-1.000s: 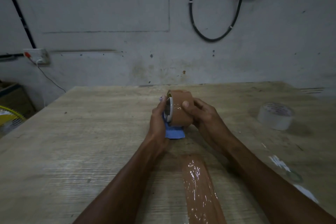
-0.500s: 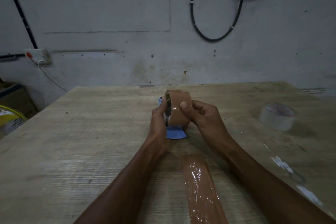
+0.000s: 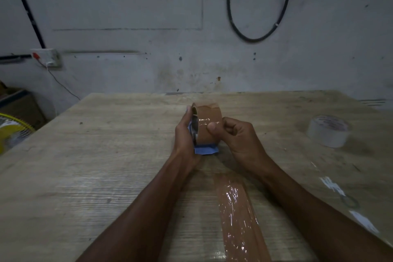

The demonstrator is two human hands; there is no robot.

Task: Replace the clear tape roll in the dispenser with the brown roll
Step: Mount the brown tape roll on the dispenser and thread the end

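Note:
The brown tape roll (image 3: 209, 121) stands on edge in the blue dispenser (image 3: 205, 150), held just above the middle of the wooden table (image 3: 95, 166). My left hand (image 3: 185, 134) wraps the dispenser and the roll's left side. My right hand (image 3: 231, 136) presses its thumb on the roll's outer face, the other fingers curled. Most of the dispenser is hidden behind the roll and my left hand. The clear tape roll (image 3: 328, 131) lies flat at the table's right side, apart from both hands.
A strip of brown tape (image 3: 240, 215) is stuck along the table toward me. Clear tape scraps (image 3: 340, 195) lie near the right edge. A yellow fan (image 3: 10, 132) and a box sit off the left edge. A grey wall with a hanging cable (image 3: 255, 38) stands behind.
The roll has sat lower against the dispenser and turned slightly. My right thumb has slid to the roll's near face. Both hands stay at the same spot.

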